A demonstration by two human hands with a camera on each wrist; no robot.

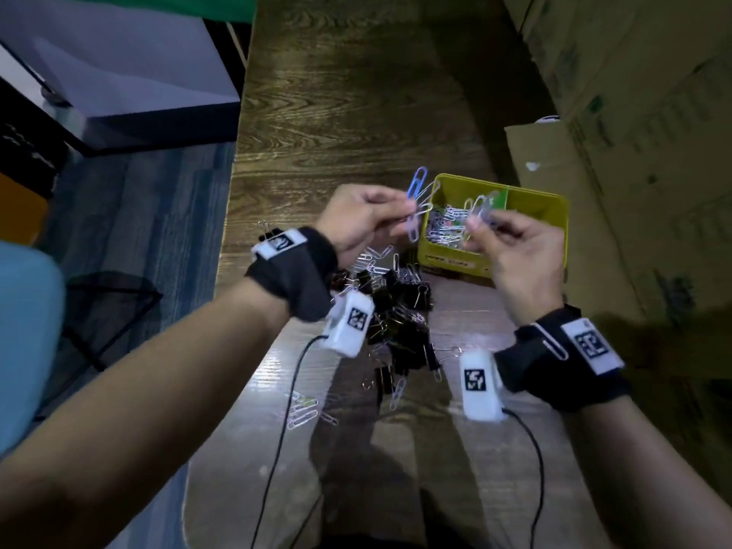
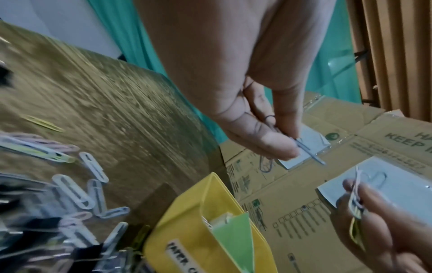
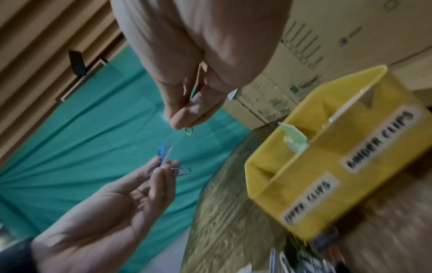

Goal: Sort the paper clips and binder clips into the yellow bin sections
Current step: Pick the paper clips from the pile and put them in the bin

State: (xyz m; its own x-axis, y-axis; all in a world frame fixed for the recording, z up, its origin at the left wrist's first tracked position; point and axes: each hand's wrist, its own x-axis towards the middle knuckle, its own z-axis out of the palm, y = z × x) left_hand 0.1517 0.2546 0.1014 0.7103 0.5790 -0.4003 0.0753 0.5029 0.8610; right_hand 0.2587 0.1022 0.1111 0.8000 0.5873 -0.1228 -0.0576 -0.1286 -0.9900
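Your left hand pinches a bunch of paper clips just left of the yellow bin; your right hand pinches more clips above its filled left section; binder clips lie on the table between your wrists

From my remote station: a yellow bin with a green divider and white labels lettered in black. My left hand pinches blue and silver paper clips. Black binder clips with silver handles lie on the brown wood-grain table. Black wristbands carry white tags with black-and-white square patterns. Tan cardboard boxes and a teal cloth stand behind.
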